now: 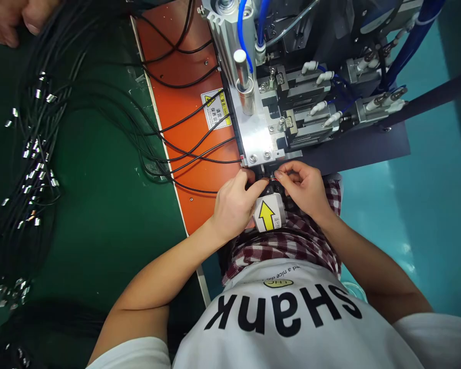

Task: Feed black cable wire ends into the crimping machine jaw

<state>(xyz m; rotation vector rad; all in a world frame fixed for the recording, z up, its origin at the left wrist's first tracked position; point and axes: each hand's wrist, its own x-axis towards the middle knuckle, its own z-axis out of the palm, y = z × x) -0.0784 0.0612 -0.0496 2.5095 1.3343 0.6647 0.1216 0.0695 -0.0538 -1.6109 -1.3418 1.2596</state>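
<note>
My left hand (236,202) and my right hand (305,187) meet at the front of a metal machine (261,123), just under its silver plate. Both pinch a thin black cable end with a small red tip (274,179) between the fingertips. Below the hands sits a grey block with a yellow arrow label (268,215). Several black cables (188,148) run from the machine's front across the orange plate (176,102) to the left.
A large pile of black cables with silver metal ends (30,169) lies on the green mat (100,215) at the left. Another person's hand (11,18) shows at the top left corner. Blue air hoses (246,31) rise from the machine. Teal floor (426,205) lies to the right.
</note>
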